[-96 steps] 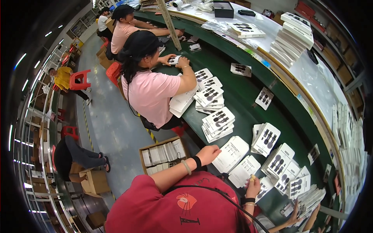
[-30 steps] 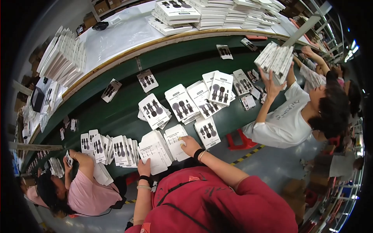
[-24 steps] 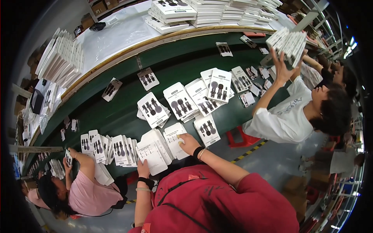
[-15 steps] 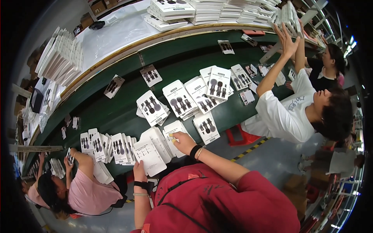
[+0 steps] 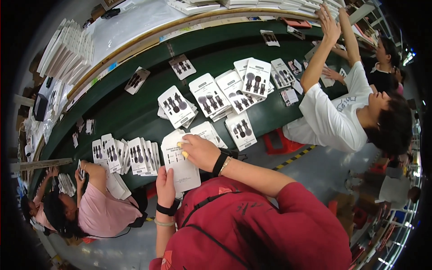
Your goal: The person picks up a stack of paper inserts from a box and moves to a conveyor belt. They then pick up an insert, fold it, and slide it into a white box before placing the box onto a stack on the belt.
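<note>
A flat white box, with small dark pictures and print on the side facing me, is held upright, slightly tilted, above the near bench edge. Along its left edge my left hand grips it, thumb pointing up. My right hand, yellow covers on two fingertips, is closed at the box's upper right; part of the top edge is hidden behind its fingers. Just beyond that hand lie more white boxes. Further off, piles of white boxes show pictures of black microphones on their fronts.
The green bench runs across, with more boxes at left. A raised shelf carries box stacks. A person in pink works at left; one in white reaches toward the shelf at right.
My right hand has moved left from the neighbouring boxes onto the held box's upper part. The person in white has set a box stack onto the shelf. The view has shifted slightly.
</note>
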### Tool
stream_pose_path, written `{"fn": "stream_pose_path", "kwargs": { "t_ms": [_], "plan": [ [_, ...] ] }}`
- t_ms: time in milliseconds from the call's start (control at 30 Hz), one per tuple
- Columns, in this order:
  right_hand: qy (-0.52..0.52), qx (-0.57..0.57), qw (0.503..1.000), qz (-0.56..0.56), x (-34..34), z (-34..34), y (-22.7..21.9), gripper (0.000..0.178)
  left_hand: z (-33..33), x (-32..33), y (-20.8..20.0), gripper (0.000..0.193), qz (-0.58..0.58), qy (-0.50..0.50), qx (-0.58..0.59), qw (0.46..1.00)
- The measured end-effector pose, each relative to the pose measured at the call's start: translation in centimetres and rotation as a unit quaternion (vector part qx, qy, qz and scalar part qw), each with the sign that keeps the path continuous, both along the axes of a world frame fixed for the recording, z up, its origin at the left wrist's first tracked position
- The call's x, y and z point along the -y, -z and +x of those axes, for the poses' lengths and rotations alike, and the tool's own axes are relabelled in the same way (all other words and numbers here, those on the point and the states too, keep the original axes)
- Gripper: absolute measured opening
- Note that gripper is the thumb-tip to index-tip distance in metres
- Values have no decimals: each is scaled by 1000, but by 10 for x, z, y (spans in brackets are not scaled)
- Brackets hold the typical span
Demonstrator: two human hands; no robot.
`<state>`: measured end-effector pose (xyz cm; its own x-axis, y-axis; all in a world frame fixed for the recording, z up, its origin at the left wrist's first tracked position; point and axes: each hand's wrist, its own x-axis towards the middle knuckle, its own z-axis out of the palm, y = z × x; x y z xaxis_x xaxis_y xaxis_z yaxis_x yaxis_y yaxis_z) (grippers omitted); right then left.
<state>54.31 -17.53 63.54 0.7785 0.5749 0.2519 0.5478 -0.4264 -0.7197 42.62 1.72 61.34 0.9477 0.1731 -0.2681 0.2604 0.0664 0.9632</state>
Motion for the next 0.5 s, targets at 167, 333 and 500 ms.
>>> {"fn": "stream_pose_path", "kwargs": {
  "t_ms": [167, 333, 500],
  "plan": [
    [20, -64, 997, -35, 1, -6, -19, 30, 3, 6, -19, 17, 6, -6, 4, 1000],
    [31, -155, 987, -26, 11, 8, -32, 35, -1, 6, -27, 17, 7, 28, -3, 1000],
    [-61, -161, 976, -132, 27, 24, -55, 34, 5, 3, -56, 37, -196, 80, -99, 972]
  ]
}}
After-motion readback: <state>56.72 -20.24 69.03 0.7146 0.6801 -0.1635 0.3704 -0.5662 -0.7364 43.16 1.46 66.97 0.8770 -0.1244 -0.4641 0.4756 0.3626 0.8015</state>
